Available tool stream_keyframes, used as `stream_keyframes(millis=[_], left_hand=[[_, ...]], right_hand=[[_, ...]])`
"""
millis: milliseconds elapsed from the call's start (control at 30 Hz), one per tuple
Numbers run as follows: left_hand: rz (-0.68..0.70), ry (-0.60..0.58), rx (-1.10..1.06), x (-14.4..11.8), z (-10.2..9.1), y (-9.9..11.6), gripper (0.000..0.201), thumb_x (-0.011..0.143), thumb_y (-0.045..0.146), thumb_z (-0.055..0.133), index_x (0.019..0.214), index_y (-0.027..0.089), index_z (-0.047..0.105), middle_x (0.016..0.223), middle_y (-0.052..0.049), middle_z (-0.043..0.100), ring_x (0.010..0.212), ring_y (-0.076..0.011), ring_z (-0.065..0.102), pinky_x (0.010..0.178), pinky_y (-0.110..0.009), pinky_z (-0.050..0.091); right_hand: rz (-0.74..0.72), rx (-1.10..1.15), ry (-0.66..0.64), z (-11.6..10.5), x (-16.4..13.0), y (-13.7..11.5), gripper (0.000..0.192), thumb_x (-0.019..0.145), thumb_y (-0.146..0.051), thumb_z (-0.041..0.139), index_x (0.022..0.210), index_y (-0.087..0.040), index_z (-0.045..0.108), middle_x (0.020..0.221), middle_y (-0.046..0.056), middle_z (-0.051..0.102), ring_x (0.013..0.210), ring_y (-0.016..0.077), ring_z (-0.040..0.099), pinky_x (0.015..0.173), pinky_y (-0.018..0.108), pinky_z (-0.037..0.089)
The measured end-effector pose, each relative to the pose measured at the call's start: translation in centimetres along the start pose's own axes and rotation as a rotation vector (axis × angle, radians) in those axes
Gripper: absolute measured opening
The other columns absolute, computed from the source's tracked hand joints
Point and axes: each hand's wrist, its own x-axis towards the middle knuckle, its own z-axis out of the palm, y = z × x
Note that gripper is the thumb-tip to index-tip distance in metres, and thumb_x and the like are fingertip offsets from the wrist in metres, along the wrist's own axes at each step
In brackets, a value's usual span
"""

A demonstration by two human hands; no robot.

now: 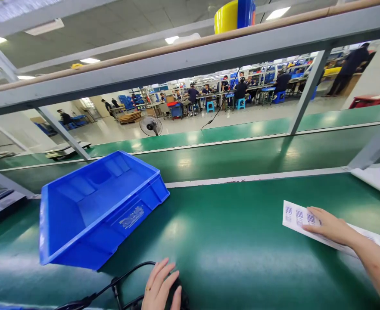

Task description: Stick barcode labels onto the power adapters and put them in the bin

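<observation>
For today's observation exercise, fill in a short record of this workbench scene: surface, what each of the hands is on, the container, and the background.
surface: green bench mat
left hand: resting on a black object with a black cable attached, at the near edge
right hand: lying flat on a white sheet of printed labels
container: blue plastic bin, tilted, nothing visible inside
frame: grey metal rail overhead
background: people seated at far benches; a fan on the floor

Bright overhead glare, perhaps edge-warped.
</observation>
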Motion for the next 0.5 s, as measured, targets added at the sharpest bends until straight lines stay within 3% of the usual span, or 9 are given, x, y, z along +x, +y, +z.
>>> stream_keyframes(millis=[133,300,400,500], left_hand=[[0.03,-0.066,0.021,-0.4,2.2,-1.1,0.026,0.077,0.02,0.053,0.101,0.027,0.059,0.102,-0.007,0.068,0.104,-0.0267,0.062,0.089,-0.045,0.055],[0.041,-0.097,0.019,-1.1,2.7,-1.4,0.026,0.077,0.021,0.054,0.103,0.026,0.059,0.104,-0.007,0.067,0.107,-0.0266,0.061,0.089,-0.045,0.055],[0.055,-0.093,0.018,-0.9,2.6,-1.3,0.027,0.078,0.021,0.053,0.103,0.024,0.059,0.103,-0.007,0.068,0.107,-0.0258,0.061,0.088,-0.042,0.055],[0.069,-0.074,0.027,-0.8,2.6,-1.1,0.025,0.078,0.022,0.053,0.103,0.023,0.058,0.102,-0.007,0.068,0.106,-0.0253,0.061,0.086,-0.04,0.056]], right_hand=[[-0.008,0.01,0.023,0.0,0.0,0.9,0.057,0.073,-0.042,0.054,0.121,-0.011,0.055,0.13,0.026,0.047,0.115,0.0349,0.05,0.09,0.041,0.04],[-0.003,-0.006,-0.008,-0.9,1.4,0.6,0.057,0.067,-0.038,0.061,0.114,-0.006,0.058,0.111,0.028,0.056,0.104,0.0362,0.055,0.083,0.039,0.04],[-0.01,-0.007,-0.065,-1.5,2.4,0.3,0.032,0.063,-0.032,0.063,0.088,-0.013,0.065,0.091,0.019,0.063,0.087,0.0308,0.06,0.073,0.036,0.041],[-0.004,0.001,-0.081,-2.0,3.0,0.0,0.019,0.06,-0.029,0.064,0.074,-0.017,0.061,0.089,0.017,0.063,0.083,0.0287,0.059,0.071,0.035,0.04]])
